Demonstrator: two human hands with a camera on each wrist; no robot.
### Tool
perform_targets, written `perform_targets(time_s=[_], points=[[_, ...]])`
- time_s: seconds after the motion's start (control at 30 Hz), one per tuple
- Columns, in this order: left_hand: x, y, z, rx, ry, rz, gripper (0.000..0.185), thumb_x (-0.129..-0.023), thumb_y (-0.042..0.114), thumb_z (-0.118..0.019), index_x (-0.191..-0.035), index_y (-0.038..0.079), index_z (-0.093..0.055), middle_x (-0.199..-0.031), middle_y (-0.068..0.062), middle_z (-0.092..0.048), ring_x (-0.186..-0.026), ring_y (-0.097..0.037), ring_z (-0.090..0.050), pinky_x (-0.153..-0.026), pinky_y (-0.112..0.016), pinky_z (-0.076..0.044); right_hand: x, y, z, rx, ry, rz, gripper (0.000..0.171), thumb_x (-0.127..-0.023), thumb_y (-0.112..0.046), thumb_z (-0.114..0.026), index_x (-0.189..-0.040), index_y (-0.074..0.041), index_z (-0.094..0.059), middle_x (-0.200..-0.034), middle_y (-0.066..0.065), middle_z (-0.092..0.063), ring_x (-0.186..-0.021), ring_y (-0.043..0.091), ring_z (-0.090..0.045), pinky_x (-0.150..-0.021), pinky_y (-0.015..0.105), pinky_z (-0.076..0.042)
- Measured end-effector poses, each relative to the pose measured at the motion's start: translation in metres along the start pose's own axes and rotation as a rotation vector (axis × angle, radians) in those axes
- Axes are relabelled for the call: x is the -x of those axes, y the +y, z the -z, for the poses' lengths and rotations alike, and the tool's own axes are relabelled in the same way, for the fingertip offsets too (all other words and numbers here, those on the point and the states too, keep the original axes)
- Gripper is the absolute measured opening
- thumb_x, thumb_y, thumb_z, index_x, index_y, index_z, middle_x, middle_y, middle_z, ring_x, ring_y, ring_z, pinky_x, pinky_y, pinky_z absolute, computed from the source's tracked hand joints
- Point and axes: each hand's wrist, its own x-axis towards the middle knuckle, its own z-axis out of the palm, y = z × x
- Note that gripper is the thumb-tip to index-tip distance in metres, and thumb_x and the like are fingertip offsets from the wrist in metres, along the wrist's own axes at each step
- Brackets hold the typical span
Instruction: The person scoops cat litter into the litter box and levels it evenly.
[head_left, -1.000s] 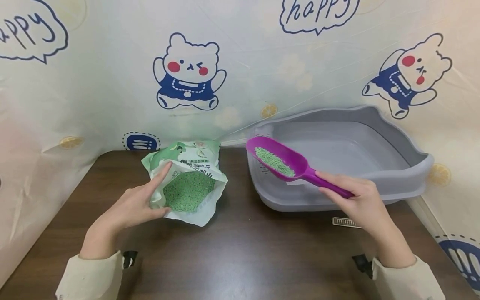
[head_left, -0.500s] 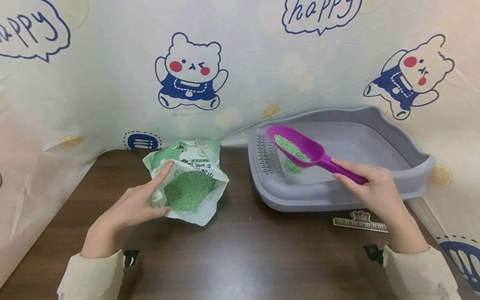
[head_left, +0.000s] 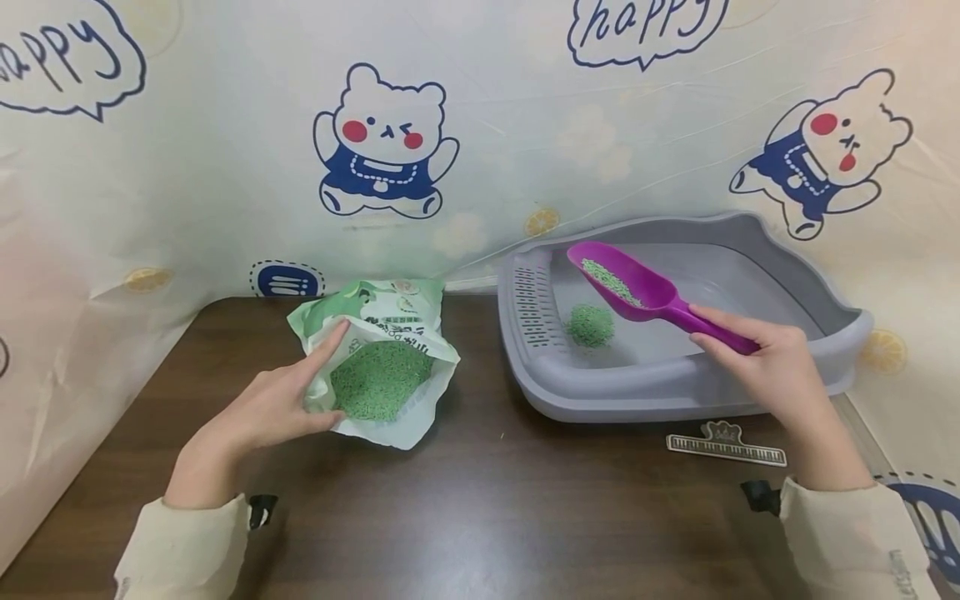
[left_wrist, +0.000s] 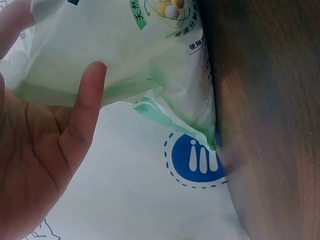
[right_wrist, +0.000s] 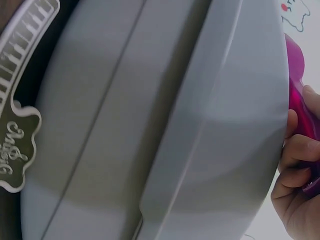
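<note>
Mid-pour, I'd say: right hand (head_left: 776, 367) grips the handle of the purple scoop (head_left: 628, 283), tilted over the gray litter tray (head_left: 840, 333) w/ some green litter left in it; a small pile (head_left: 590, 325) sits at tray's left. Left hand (head_left: 273, 408), fingers fairly straight, props the litter bag (head_left: 378, 367) open at left. Next move prob needs more tilt to empty the scoop.
</note>
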Motion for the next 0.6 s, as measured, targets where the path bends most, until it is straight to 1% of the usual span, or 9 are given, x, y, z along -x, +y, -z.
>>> perform_targets(time_s=[0.17, 0.23, 0.33, 0.47, 0.5, 0.53, 0.6], points=[[-0.001, 0.001, 0.002, 0.003, -0.004, 0.004, 0.113, -0.08, 0.036, -0.08, -0.16, 0.036, -0.001, -0.135, -0.027, -0.059, -0.088, -0.023, -0.063, -0.079, -0.05, -0.051, -0.01, 0.005, 0.006, 0.033, -0.021, -0.04, 0.046, -0.072, -0.003, -0.087, -0.114, -0.018, -0.077, -0.099, -0.054, -0.053, -0.069, -0.017, -0.049, -0.055, 0.01, -0.036], [0.0, 0.0, 0.001, 0.002, -0.009, 0.011, 0.113, -0.08, 0.036, -0.08, -0.16, 0.037, 0.0, -0.135, -0.027, -0.059, -0.086, -0.023, -0.062, -0.079, -0.049, -0.05, -0.015, 0.007, 0.009, 0.036, -0.043, -0.058, 0.045, -0.073, -0.005, -0.087, -0.115, -0.018, -0.077, -0.098, -0.054, -0.052, -0.07, -0.017, -0.049, -0.055, 0.011, -0.035], [0.0, 0.0, 0.001, 0.001, -0.016, 0.018, 0.112, -0.081, 0.035, -0.079, -0.16, 0.037, 0.0, -0.136, -0.027, -0.058, -0.089, -0.024, -0.063, -0.08, -0.051, -0.051, -0.021, 0.011, 0.014, 0.038, -0.097, -0.091, 0.043, -0.075, -0.008, -0.086, -0.116, -0.018, -0.076, -0.097, -0.055, -0.052, -0.066, -0.013, -0.048, -0.053, 0.015, -0.034], [0.001, 0.0, 0.002, 0.003, -0.017, 0.018, 0.112, -0.081, 0.036, -0.079, -0.16, 0.037, 0.001, -0.138, -0.027, -0.056, -0.095, -0.028, -0.065, -0.084, -0.055, -0.05, -0.026, 0.017, 0.02, 0.069, -0.171, -0.143, 0.042, -0.078, -0.016, -0.086, -0.118, -0.02, -0.075, -0.091, -0.055, -0.052, -0.061, -0.004, -0.048, -0.052, 0.02, -0.033], [0.001, 0.0, 0.002, 0.003, -0.016, 0.018, 0.112, -0.081, 0.036, -0.079, -0.16, 0.038, 0.001, -0.139, -0.027, -0.056, -0.097, -0.029, -0.066, -0.085, -0.056, -0.05, -0.027, 0.018, 0.021, 0.081, -0.185, -0.156, 0.042, -0.078, -0.018, -0.086, -0.118, -0.021, -0.075, -0.09, -0.054, -0.054, -0.061, -0.003, -0.048, -0.052, 0.021, -0.033], [0.001, 0.0, 0.002, 0.005, -0.018, 0.02, 0.112, -0.081, 0.036, -0.079, -0.16, 0.038, 0.001, -0.139, -0.027, -0.056, -0.098, -0.03, -0.066, -0.085, -0.056, -0.05, -0.028, 0.02, 0.022, 0.089, -0.196, -0.162, 0.041, -0.078, -0.019, -0.085, -0.118, -0.021, -0.075, -0.091, -0.047, -0.062, -0.06, -0.001, -0.048, -0.052, 0.022, -0.033], [0.001, 0.0, 0.001, 0.007, -0.019, 0.023, 0.112, -0.081, 0.037, -0.079, -0.16, 0.038, 0.001, -0.138, -0.028, -0.056, -0.096, -0.029, -0.065, -0.084, -0.055, -0.05, -0.03, 0.023, 0.025, 0.109, -0.23, -0.186, 0.042, -0.079, -0.02, -0.085, -0.119, -0.02, -0.075, -0.092, -0.027, -0.074, -0.059, 0.003, -0.049, -0.052, 0.023, -0.033]])
